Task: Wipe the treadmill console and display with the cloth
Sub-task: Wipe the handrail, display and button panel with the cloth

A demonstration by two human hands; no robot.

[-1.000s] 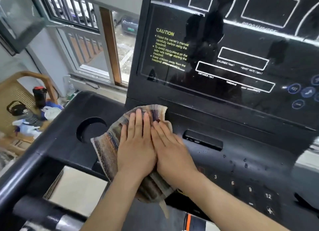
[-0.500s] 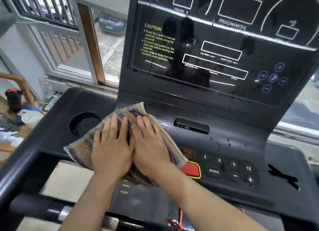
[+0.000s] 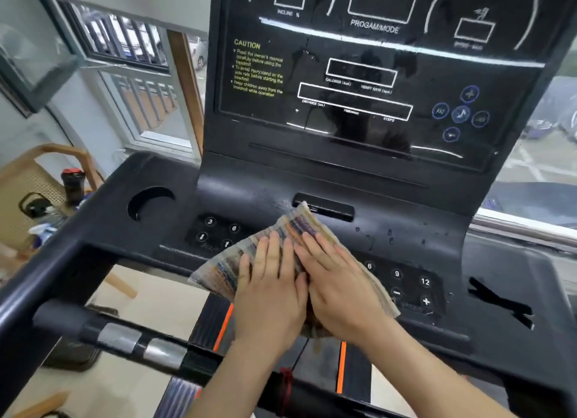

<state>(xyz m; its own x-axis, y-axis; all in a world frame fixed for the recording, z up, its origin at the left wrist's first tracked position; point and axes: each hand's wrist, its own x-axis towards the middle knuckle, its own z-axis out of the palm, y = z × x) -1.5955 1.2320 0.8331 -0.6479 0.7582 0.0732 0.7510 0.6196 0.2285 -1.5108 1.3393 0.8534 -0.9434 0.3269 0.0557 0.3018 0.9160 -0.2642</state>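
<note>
Cloth (image 3: 282, 246), striped and folded, lies flat on the treadmill console (image 3: 415, 239) between its two keypads, below the display (image 3: 359, 74). Left hand (image 3: 271, 296) and right hand (image 3: 340, 289) press it side by side, fingers straight, touching each other.

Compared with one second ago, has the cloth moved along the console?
Yes. The cloth has slid right, away from the cup holder; its tip now reaches the slot.
</note>
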